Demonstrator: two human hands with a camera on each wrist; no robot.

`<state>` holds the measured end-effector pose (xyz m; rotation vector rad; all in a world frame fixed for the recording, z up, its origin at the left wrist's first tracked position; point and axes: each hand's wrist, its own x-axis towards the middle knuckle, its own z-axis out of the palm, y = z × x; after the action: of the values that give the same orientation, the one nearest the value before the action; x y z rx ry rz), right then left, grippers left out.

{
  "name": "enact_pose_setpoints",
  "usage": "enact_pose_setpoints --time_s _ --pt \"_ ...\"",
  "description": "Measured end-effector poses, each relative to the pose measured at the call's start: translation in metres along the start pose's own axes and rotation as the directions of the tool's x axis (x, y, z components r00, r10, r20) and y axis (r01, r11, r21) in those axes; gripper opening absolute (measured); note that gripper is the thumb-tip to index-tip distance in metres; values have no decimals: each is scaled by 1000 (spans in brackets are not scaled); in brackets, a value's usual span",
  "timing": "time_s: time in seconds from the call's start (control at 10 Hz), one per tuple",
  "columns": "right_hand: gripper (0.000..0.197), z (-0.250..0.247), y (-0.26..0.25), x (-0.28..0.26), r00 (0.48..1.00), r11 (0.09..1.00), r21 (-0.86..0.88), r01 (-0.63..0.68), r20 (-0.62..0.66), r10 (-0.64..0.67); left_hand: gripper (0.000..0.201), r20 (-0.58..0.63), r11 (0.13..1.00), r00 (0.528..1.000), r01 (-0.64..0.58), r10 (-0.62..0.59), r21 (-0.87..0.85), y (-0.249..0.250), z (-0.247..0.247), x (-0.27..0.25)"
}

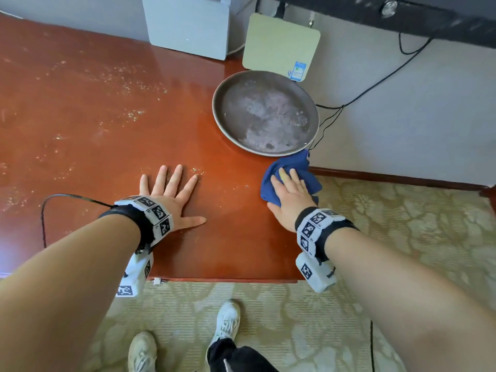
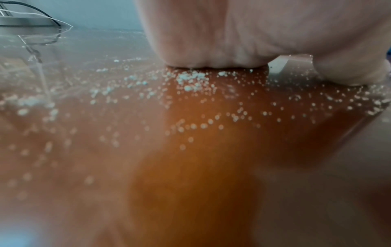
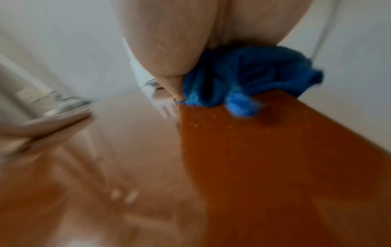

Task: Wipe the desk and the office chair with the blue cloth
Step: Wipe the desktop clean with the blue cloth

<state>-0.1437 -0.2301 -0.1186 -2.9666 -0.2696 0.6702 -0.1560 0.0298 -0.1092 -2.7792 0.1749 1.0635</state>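
The glossy red-brown desk fills the head view, speckled with pale crumbs. My left hand lies flat on it near the front edge, fingers spread and straight. The blue cloth is bunched at the desk's right edge, just below the basin. My right hand presses down on the cloth with straight fingers. In the right wrist view the cloth sits crumpled under my palm at the desk edge. The left wrist view shows crumbs on the desk by my palm. No office chair is in view.
A round metal basin holding water stands at the back right of the desk. Behind it a beige flat device leans on the wall beside a grey box. Black cables hang at the right. Patterned carpet lies below.
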Motion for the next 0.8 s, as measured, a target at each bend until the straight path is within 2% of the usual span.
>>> enact_pose_setpoints --time_s 0.1,0.2,0.3,0.4,0.5,0.6,0.7,0.8 --pt "60 2 -21 -14 971 974 27 224 82 -225 95 0 1000 1000 4 -4 0 0 0 0" --pt "46 -15 -13 -18 977 943 259 209 -97 -190 95 -2 1000 1000 4 -4 -8 0 1 0" --pt "37 -51 13 -25 942 887 461 27 -309 132 95 -9 1000 1000 -6 5 -21 -1 1 0" --pt "37 -74 46 -27 882 833 546 -90 -345 321 95 -20 999 1000 -14 14 -31 -2 2 -1" --pt "40 -59 44 -19 945 886 453 -101 -236 228 95 -29 999 999 -30 29 -39 -3 3 -1" --pt "55 -17 21 -12 982 946 264 -188 65 177 95 -38 998 999 -40 38 -47 -5 5 0" --pt "54 -9 21 -12 980 979 73 -189 -49 193 95 -41 998 998 -44 42 -38 -5 5 1" --pt "55 -11 35 -10 985 973 -155 -169 -70 160 95 -49 998 998 -43 41 -38 -5 6 2"
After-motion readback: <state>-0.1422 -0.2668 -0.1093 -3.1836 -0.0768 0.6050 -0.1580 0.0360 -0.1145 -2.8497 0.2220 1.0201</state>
